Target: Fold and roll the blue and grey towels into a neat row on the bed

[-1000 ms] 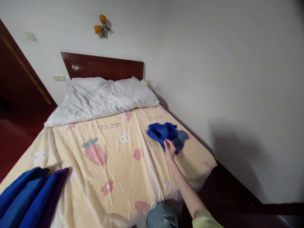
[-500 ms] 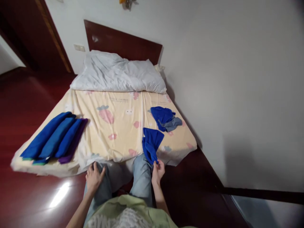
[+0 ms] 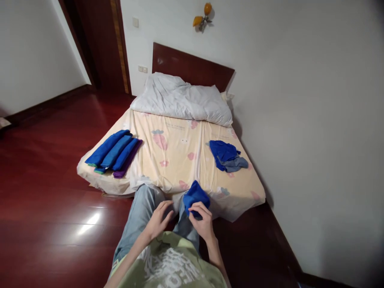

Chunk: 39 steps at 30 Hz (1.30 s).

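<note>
- At the near edge of the bed, the blue cloth (image 3: 196, 196) hangs over the person's knee, against the yellow sheet (image 3: 177, 142).
- The right hand (image 3: 204, 220) pinches the cloth's lower edge between thumb and fingers.
- The left hand (image 3: 160, 219) is near it, thumb parted from the loosely curved fingers, above the gap between the legs in pale jeans (image 3: 135, 218).
- The sheet is wrinkled and printed with strawberries and pink flowers.
- On its left side lie blue and purple folded cloths (image 3: 115, 150), side by side; on its right, a crumpled blue heap (image 3: 222, 150) with a grey cloth (image 3: 235, 164) touching it.
- A white quilt (image 3: 183, 98) is bunched below the dark wooden headboard (image 3: 192, 66).
- A lamp with orange shades (image 3: 204, 18) is fixed to the white wall (image 3: 300, 100).
- Glossy red-brown flooring (image 3: 54, 168) reflects a bright streak; a dark door (image 3: 93, 44) stands at the far left.
</note>
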Motion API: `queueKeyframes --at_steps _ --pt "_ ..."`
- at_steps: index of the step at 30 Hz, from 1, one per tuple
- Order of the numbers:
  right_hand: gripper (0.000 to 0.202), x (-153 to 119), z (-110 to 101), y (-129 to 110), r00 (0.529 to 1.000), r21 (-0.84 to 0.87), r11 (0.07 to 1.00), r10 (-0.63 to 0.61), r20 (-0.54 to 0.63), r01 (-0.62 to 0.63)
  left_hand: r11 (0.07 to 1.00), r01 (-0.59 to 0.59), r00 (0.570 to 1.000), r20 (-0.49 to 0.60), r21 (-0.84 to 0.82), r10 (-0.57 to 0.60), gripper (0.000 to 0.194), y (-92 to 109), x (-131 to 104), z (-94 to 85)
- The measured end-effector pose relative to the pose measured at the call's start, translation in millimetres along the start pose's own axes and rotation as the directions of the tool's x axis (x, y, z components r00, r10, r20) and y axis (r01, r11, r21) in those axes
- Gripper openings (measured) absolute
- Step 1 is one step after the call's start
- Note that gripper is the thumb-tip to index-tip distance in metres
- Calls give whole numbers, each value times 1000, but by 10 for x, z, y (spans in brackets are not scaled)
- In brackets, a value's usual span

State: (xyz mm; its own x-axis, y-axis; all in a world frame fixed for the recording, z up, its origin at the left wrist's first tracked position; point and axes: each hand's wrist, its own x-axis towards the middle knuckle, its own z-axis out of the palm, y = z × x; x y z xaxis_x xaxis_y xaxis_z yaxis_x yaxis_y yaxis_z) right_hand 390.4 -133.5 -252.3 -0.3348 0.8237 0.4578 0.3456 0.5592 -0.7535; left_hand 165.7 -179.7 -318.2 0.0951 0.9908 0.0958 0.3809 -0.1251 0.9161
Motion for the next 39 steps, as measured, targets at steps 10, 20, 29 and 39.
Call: queueKeyframes --at_steps 10,20,29,39 --pt "16 -71 93 -405 993 177 984 -13 119 -9 991 -72 916 385 -113 110 52 23 264 84" --pt "5 -89 -19 -369 970 331 930 87 227 -161 971 -177 912 344 -163 224 44 -44 339 209" --pt "11 -88 -120 -260 973 278 942 141 184 -189 988 58 962 272 -141 -18 21 186 250 -420" --pt "20 -57 14 -285 925 387 895 68 374 -223 915 167 919 393 -368 -10 41 559 75 -741"
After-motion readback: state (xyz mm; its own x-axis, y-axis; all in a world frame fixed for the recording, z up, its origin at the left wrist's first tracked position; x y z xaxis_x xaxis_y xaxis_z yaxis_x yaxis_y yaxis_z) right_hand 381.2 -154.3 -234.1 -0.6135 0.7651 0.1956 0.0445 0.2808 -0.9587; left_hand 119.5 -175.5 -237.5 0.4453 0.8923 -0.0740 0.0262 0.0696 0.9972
